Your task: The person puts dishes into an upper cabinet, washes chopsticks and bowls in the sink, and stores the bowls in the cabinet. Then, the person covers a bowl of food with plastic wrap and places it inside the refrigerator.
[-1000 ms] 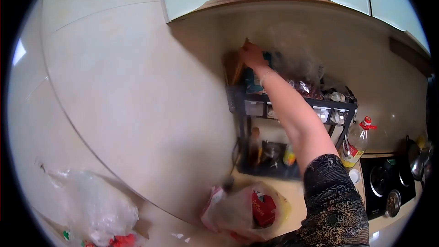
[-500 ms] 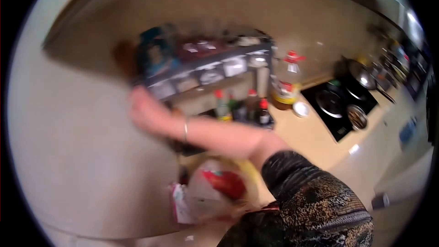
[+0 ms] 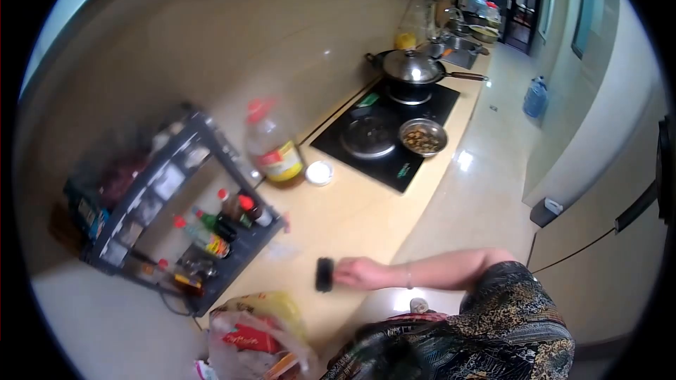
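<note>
My right hand [image 3: 362, 272] reaches in from the right over the pale countertop [image 3: 352, 222], its fingers closed at the end of a small black oblong object [image 3: 324, 274]. What kind of object this is, I cannot make out. A thin bracelet circles the wrist. Left of the hand, a plastic bag [image 3: 239, 320] with a red packet [image 3: 251, 338] inside is at the counter's near end. Nearby is a dark spice rack [image 3: 243, 257] with several sauce bottles on its lower shelf. My left hand is out of view.
A large oil bottle [image 3: 276, 155] and a white round lid or dish [image 3: 320, 173] stand behind. On the black cooktop [image 3: 331, 137] sit a lidded wok [image 3: 412, 70] and a metal bowl of food [image 3: 422, 138]. A water jug [image 3: 535, 97] stands on the floor.
My right hand has moved from the upper rack's left end down to the counter, and the black object now shows at its fingers. The view has swung right, bringing more of the cooktop into sight.
</note>
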### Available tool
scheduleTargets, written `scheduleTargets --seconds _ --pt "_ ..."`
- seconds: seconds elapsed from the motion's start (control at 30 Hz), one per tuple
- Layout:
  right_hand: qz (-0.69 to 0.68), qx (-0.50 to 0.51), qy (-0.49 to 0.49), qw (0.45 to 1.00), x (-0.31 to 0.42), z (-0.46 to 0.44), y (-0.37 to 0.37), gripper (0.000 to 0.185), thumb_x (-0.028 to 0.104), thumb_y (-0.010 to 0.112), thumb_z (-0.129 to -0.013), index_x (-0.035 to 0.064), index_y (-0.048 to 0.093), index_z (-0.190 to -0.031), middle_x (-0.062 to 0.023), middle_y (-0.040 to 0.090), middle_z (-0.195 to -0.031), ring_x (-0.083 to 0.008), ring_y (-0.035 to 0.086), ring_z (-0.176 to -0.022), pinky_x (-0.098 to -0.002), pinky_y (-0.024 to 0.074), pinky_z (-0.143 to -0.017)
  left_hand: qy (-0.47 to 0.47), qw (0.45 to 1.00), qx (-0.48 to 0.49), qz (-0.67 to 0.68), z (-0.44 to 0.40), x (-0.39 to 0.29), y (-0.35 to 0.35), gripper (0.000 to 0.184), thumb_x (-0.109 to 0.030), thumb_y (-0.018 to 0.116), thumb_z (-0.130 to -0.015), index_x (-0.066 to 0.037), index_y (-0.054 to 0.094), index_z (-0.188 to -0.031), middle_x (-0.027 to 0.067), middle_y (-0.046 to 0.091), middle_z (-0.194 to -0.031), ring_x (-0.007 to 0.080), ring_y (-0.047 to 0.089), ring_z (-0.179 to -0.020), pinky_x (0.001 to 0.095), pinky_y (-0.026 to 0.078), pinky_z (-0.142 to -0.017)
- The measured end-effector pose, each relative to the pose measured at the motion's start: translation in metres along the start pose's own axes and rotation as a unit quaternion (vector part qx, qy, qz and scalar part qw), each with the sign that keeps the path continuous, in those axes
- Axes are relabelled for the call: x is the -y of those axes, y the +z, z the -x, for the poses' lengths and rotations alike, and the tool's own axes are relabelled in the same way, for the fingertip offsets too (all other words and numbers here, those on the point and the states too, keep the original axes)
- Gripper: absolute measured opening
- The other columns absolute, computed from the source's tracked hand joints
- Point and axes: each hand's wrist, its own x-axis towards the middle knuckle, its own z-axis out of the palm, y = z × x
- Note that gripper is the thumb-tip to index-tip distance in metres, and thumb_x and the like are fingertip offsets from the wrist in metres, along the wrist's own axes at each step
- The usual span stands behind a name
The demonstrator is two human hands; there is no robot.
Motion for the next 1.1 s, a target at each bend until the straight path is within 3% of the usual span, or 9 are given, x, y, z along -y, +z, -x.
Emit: scheduleTargets --seconds 0.33,0.37,0.4,0.57,0.63,0.8,0.93,1.07,1.1 --pt "0.103 -0.130 0.209 0.964 -0.092 0.208 -0.154 0.014 0.015 0.055 -0.081 0.0027 0.060 -0.084 -0.0155 0.060 -0.082 -0.0318 0.058 -0.075 -0.0372 0.0477 -0.068 0.104 0.980 0.172 -0.014 -0.074 0.006 0.223 0.022 -0.025 0.056 -0.081 -0.008 0.061 -0.093 0.0114 0.062 -0.078 0.0218 0.060 -0.068 0.0324 0.048 -0.066" --pt "0.109 -0.148 0.219 0.958 -0.096 0.221 -0.164 0.013 0.014 0.055 -0.080 0.0027 0.060 -0.083 -0.0156 0.060 -0.081 -0.0319 0.058 -0.075 -0.0370 0.0479 -0.068 0.131 0.967 0.206 0.071 -0.055 -0.063 0.227 0.022 -0.025 0.056 -0.081 -0.008 0.061 -0.093 0.0113 0.062 -0.078 0.0217 0.060 -0.068 0.0324 0.048 -0.066" --pt "0.095 -0.164 0.236 0.953 -0.098 0.231 -0.171 0.012 0.012 0.056 -0.080 0.0023 0.061 -0.083 -0.0158 0.060 -0.081 -0.0321 0.058 -0.074 -0.0365 0.0481 -0.067 0.182 0.957 0.169 -0.147 -0.025 -0.131 0.210 0.021 -0.024 0.052 -0.081 -0.007 0.062 -0.089 0.0147 0.061 -0.082 0.0298 0.059 -0.075 0.0371 0.047 -0.070" --pt "0.059 -0.212 0.274 0.936 -0.129 0.274 -0.200 0.010 0.008 0.057 -0.079 -0.0009 0.060 -0.082 -0.0157 0.060 -0.077 -0.0272 0.060 -0.065 -0.0317 0.0484 -0.059 0.291 0.934 0.104 -0.180 -0.045 -0.299 0.220 0.015 -0.019 0.052 -0.078 -0.005 0.056 -0.084 0.0158 0.057 -0.081 0.0318 0.054 -0.075 0.0399 0.042 -0.068" --pt "0.010 -0.215 0.327 0.920 -0.142 0.272 -0.217 0.010 0.007 0.056 -0.081 -0.0017 0.059 -0.082 -0.0147 0.059 -0.072 -0.0209 0.060 -0.060 -0.0289 0.0472 -0.055 0.297 0.942 -0.146 -0.051 -0.079 -0.290 0.215 0.017 -0.015 0.054 -0.079 -0.005 0.058 -0.092 0.0135 0.059 -0.083 0.0286 0.056 -0.079 0.0352 0.045 -0.071" --pt "-0.001 -0.168 0.344 0.924 -0.180 0.262 -0.238 0.008 0.005 0.055 -0.081 -0.0020 0.058 -0.080 -0.0141 0.058 -0.069 -0.0181 0.058 -0.057 -0.0283 0.0455 -0.052 0.054 0.904 -0.388 -0.170 -0.162 -0.259 0.125 0.025 -0.019 0.050 -0.077 -0.013 0.059 -0.100 0.0160 0.058 -0.093 0.0329 0.054 -0.085 0.0416 0.044 -0.076" --pt "0.070 -0.106 0.292 0.948 -0.202 0.240 -0.275 0.007 0.005 0.057 -0.080 -0.0016 0.058 -0.079 -0.0151 0.057 -0.070 -0.0235 0.055 -0.056 -0.0308 0.0444 -0.052 -0.048 0.831 -0.437 -0.341 -0.212 -0.224 0.100 0.030 -0.013 0.050 -0.076 -0.017 0.055 -0.105 0.0106 0.055 -0.102 0.0294 0.051 -0.095 0.0408 0.044 -0.078" --pt "0.080 -0.057 0.289 0.952 -0.214 0.201 -0.324 0.007 0.005 0.056 -0.080 -0.0014 0.058 -0.081 -0.0146 0.058 -0.072 -0.0229 0.056 -0.057 -0.0308 0.0444 -0.053 -0.140 0.865 -0.343 -0.338 -0.199 -0.267 0.079 0.030 -0.015 0.049 -0.082 -0.014 0.052 -0.111 0.0086 0.055 -0.106 0.0246 0.052 -0.097 0.0364 0.045 -0.079" --pt "0.078 -0.054 0.273 0.957 -0.220 0.191 -0.331 0.007 0.005 0.057 -0.080 -0.0015 0.058 -0.082 -0.0140 0.059 -0.073 -0.0215 0.056 -0.058 -0.0302 0.0446 -0.053 -0.017 0.924 -0.375 -0.073 -0.197 -0.268 0.080 0.029 -0.017 0.049 -0.084 -0.011 0.051 -0.112 0.0075 0.055 -0.108 0.0215 0.052 -0.098 0.0346 0.044 -0.078"
